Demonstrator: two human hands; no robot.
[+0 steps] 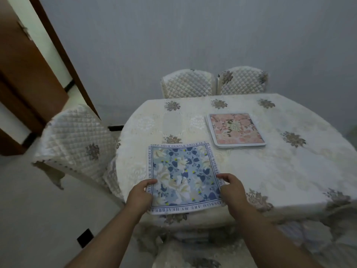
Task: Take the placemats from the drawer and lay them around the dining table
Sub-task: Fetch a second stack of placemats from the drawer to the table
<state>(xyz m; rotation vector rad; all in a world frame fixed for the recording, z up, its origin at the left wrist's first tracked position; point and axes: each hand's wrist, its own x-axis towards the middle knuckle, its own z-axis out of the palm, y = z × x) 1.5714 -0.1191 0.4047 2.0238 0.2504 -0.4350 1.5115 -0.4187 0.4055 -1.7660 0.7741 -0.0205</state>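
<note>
A blue floral placemat (183, 176) with a lettered border lies flat at the near edge of the dining table (270, 171), which wears a cream floral cloth. My left hand (141, 194) pinches its near left edge and my right hand (232, 188) pinches its near right edge. Farther back, toward the table's middle, sits a pink floral placemat (235, 129) on top of a small stack of white-edged mats.
Quilted cream chairs stand round the table: one at the left (77, 140), two at the far side (188, 83) (242, 80), and one just below my arms (189, 248). A brown door and frame (29, 74) fill the left. Pale floor lies at lower left.
</note>
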